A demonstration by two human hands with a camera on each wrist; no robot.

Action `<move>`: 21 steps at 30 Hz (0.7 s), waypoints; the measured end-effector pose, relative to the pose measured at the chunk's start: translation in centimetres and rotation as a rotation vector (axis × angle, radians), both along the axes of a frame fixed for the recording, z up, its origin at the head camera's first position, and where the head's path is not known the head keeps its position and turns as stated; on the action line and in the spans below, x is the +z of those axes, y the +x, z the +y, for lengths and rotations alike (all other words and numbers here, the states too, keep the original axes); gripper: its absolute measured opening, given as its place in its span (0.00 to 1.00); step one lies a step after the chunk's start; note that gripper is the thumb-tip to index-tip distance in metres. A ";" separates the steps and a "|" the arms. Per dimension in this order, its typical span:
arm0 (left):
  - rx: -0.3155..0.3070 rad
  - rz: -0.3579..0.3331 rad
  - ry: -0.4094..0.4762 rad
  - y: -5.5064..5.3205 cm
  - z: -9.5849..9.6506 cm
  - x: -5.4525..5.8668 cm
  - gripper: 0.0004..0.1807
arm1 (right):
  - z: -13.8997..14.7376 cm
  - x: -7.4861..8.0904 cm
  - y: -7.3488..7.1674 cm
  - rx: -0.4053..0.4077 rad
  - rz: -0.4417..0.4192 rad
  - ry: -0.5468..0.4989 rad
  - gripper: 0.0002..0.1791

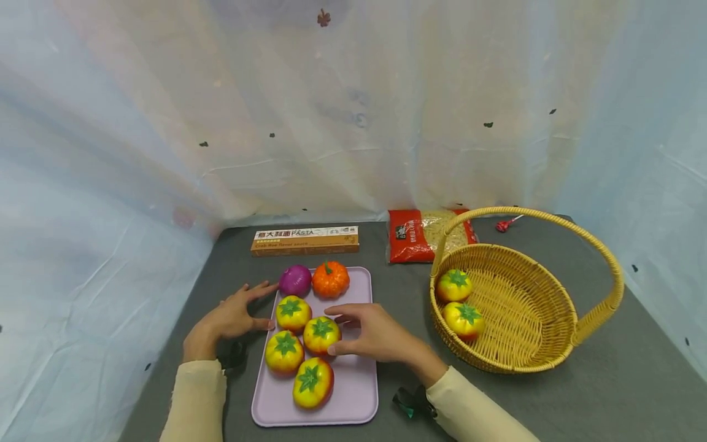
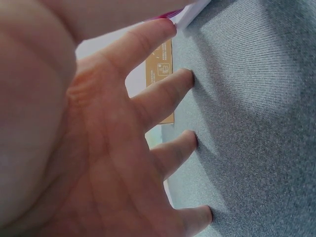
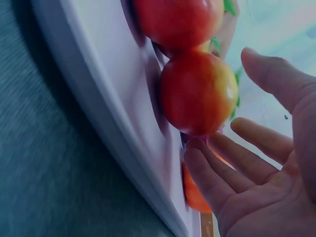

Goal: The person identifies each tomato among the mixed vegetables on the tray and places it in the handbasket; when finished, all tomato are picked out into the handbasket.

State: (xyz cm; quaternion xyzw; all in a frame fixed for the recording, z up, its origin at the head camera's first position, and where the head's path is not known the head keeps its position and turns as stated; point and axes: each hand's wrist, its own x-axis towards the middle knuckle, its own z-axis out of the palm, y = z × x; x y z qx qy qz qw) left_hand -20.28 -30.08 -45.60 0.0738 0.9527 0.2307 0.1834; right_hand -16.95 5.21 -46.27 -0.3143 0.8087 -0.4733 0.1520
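Note:
On a pale purple tray [image 1: 353, 393] lie several yellow-and-red tomato-like fruits with green star-shaped tops. My right hand [image 1: 378, 331] reaches in from the right, its thumb and fingers spread around the rightmost fruit [image 1: 321, 335]. In the right wrist view a gap shows between the thumb and this fruit [image 3: 197, 94], while the fingertips come right up to its side. My left hand [image 1: 234, 316] lies at the tray's left edge with fingers apart, index fingertip beside a purple onion [image 1: 295, 280]. The other left fingertips [image 2: 187, 140] rest on the grey tablecloth.
An orange pumpkin [image 1: 331, 280] sits at the tray's far end. Right of the tray stands a wicker basket [image 1: 519, 307] with a tall handle and two like fruits inside. Behind are a pasta box [image 1: 305, 241], a red pasta bag [image 1: 409, 236] and a red lollipop [image 1: 502, 226].

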 end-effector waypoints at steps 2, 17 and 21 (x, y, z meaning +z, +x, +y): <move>-0.004 0.006 0.000 0.0 0.0 0.0 0.51 | -0.6 -0.1 -0.2 0.008 -0.005 0.011 0.37; 0.001 0.001 0.003 0.1 0.1 0.0 0.51 | -2.0 -0.6 -0.7 0.071 0.056 0.085 0.36; 0.008 -0.001 -0.002 0.1 0.1 0.0 0.52 | -1.3 -0.4 -0.5 0.055 0.052 0.046 0.34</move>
